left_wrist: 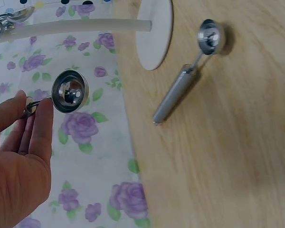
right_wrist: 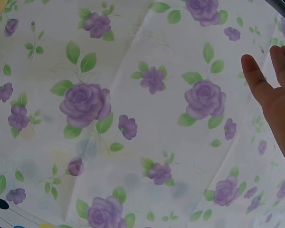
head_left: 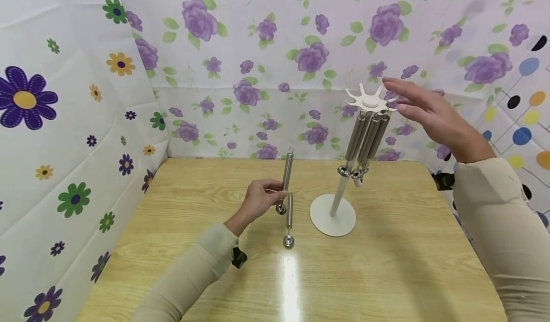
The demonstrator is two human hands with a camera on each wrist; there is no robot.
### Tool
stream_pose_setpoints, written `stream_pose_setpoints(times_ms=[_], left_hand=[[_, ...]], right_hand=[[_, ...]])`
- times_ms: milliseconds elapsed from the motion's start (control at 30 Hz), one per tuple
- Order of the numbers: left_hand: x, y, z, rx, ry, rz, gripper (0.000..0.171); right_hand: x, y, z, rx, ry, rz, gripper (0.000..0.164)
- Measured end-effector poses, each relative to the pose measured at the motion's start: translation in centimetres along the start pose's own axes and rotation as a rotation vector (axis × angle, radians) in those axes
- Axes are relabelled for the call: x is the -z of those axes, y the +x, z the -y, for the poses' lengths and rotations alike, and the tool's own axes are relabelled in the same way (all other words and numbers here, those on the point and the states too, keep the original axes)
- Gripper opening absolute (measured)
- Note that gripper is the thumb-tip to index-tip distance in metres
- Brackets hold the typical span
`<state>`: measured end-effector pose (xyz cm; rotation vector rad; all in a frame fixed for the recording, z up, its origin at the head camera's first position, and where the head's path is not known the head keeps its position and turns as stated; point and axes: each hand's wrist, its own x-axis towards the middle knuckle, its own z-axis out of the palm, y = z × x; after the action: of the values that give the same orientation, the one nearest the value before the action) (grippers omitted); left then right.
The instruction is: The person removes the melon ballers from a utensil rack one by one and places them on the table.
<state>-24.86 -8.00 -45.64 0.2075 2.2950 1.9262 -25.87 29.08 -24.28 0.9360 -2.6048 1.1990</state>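
My left hand (head_left: 258,200) pinches the steel handle of a melon baller (head_left: 287,169), held nearly upright with its looped end up. Its round scoop hangs below my fingers; in the left wrist view the hollow of that scoop (left_wrist: 70,91) faces the camera. A second melon baller (head_left: 290,212) lies on the table just beside, scoop toward me. On the right, a white rack (head_left: 370,101) with curved hooks carries several steel-handled utensils (head_left: 355,138). Beside its hooks is my right hand (head_left: 438,114), fingers extended and thumb close to a hook tip.
The rack's round white base (head_left: 333,226) stands on the wooden table (head_left: 206,183), right of the two loose melon ballers. Flower-printed cloth (head_left: 266,59) walls off the back, with more patterned cloth at both sides.
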Motion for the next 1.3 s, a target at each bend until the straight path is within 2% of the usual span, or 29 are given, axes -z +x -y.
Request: stream_pose_setpoints(times_ms=[100, 333, 533, 767, 900, 1067, 1300], left_hand=[[0.1, -0.4, 1.1, 0.036, -0.003, -0.013, 0.02], [0.2, -1.0, 3.7, 0.119, -0.029, -0.013, 0.021], [0.3, -1.1, 5.6, 0.173, -0.017, -0.023, 0.02], [0.6, -1.2, 7.2, 0.209, 0.061, -0.026, 0.02], [0.5, -1.2, 7.8, 0.239, 0.087, -0.039, 0.018], [0.4, -1.0, 8.4, 0.282, 0.078, -0.046, 0.018], [0.3, -1.0, 9.1, 0.324, 0.121, -0.059, 0.016]], right_hand=[[-0.1, 0.4, 0.1, 0.027, 0.023, 0.012, 0.051], [-0.1, 0.5, 0.1, 0.015, 0.04, 0.031, 0.051], [0.0, 0.5, -0.3, 0.076, 0.08, 0.03, 0.048], [0.1, 0.6, -0.5, 0.112, 0.141, 0.059, 0.049], [0.3, 0.4, -0.5, 0.107, 0.133, 0.081, 0.05], [0.4, 0.4, -0.4, 0.094, 0.111, 0.084, 0.051], [0.6, 0.3, 0.0, -0.004, 0.086, 0.102, 0.051]])
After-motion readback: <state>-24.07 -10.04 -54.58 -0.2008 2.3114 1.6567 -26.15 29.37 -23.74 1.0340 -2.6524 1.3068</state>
